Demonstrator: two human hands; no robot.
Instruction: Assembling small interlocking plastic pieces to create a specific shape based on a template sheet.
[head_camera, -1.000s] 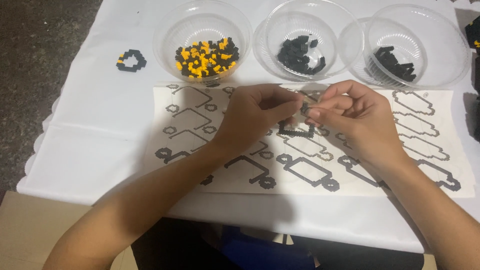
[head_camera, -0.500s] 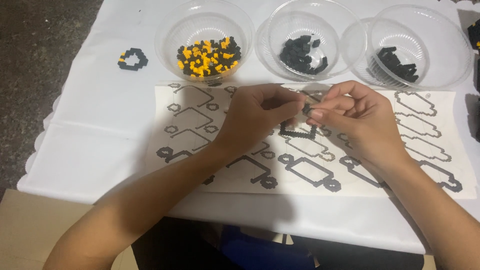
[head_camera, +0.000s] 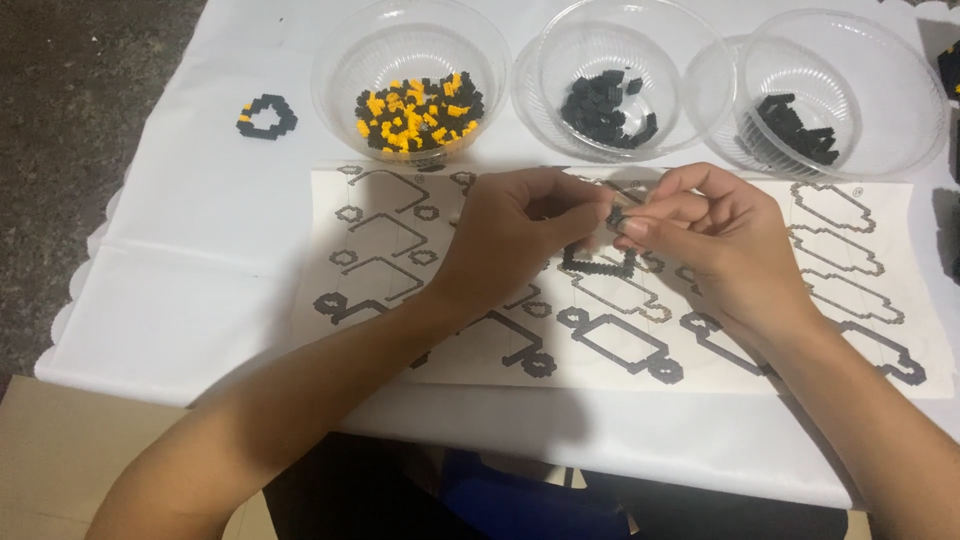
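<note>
At the far left a small black and yellow ring (head_camera: 266, 117) lies on the desk (head_camera: 200, 250), set aside. Three clear bowls (head_camera: 408, 80) keep the tiny bricks sorted and near. The left hand (head_camera: 510, 240) and right hand (head_camera: 715, 240) meet above the printed pattern sheet (head_camera: 860, 330), fingertips pinched together on a tiny black piece (head_camera: 614, 215), held close above the half-built black outline (head_camera: 598, 264).

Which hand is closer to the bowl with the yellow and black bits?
Left. The left hand sits just below and right of the clear plastic bowl of yellow and black pieces; the right hand is farther right, beyond the left.
</note>
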